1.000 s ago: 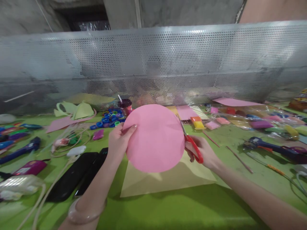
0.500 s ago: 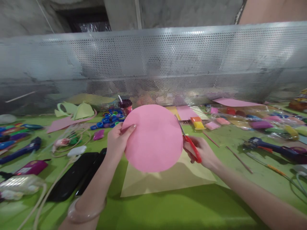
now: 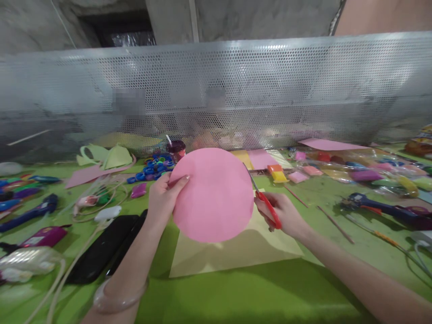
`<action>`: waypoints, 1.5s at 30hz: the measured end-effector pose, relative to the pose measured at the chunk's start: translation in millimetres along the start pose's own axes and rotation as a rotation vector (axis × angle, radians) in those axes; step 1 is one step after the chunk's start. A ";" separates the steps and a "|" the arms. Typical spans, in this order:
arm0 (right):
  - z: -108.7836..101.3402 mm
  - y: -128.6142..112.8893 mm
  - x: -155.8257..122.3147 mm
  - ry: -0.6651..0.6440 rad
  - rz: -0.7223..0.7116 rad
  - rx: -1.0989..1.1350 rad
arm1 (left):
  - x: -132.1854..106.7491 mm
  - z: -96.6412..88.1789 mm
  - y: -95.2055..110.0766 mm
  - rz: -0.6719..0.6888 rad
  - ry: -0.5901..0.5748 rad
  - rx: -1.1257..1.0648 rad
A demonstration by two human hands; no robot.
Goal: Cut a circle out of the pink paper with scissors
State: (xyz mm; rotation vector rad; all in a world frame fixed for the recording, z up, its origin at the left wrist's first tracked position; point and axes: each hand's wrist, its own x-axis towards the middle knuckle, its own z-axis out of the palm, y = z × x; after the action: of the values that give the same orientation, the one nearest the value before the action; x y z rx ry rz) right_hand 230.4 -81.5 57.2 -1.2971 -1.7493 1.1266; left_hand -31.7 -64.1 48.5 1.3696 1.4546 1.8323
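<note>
- Hovering above the green table (image 3: 236,297), a pink paper disc (image 3: 212,195) is held off the surface with its flat face turned toward the camera. A yellow sheet (image 3: 243,252) lies flat beneath it.
- The disc's left rim is pinched by the left hand (image 3: 162,198). The thumb is pressed on the near face and the fingers are curled behind the far face, closed on the paper.
- The red handles of the scissors (image 3: 265,202) are gripped by the right hand (image 3: 285,216), fingers closed through the loops, just right of the disc.
- The scissors' long axis runs from the handles at the near right to the blade tips at the far left. The blades are laid along the disc's upper right rim.
- The blades appear almost shut, and it cannot be told whether paper is caught between them.
- The disc is spanned between the two hands: its right rim is nearest the right hand, its left rim is in the left.
- A black case (image 3: 111,243) is seen left of the left forearm, blue rings (image 3: 153,166) farther back, and a perforated metal screen (image 3: 236,90) along the far side.
</note>
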 end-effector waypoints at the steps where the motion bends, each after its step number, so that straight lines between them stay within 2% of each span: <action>1: 0.1 0.2 -0.2 0.004 0.000 0.011 | 0.2 -0.2 -0.6 0.004 -0.001 0.000; 13: -3.6 0.7 1.6 -0.009 -0.022 0.072 | -1.2 0.2 -0.4 -0.027 -0.073 0.004; 30: -2.4 2.5 2.7 -0.034 -0.029 0.067 | -2.1 0.5 0.1 -0.019 -0.073 0.045; 45: -2.7 2.3 4.0 0.015 -0.011 -0.055 | -0.8 -1.9 -0.8 -0.030 -0.101 0.010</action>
State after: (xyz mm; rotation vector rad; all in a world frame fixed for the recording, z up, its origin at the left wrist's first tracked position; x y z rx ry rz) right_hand 232.6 -76.7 56.3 -1.3239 -1.7857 1.0673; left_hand -33.3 -65.4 47.6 1.4160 1.4272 1.7136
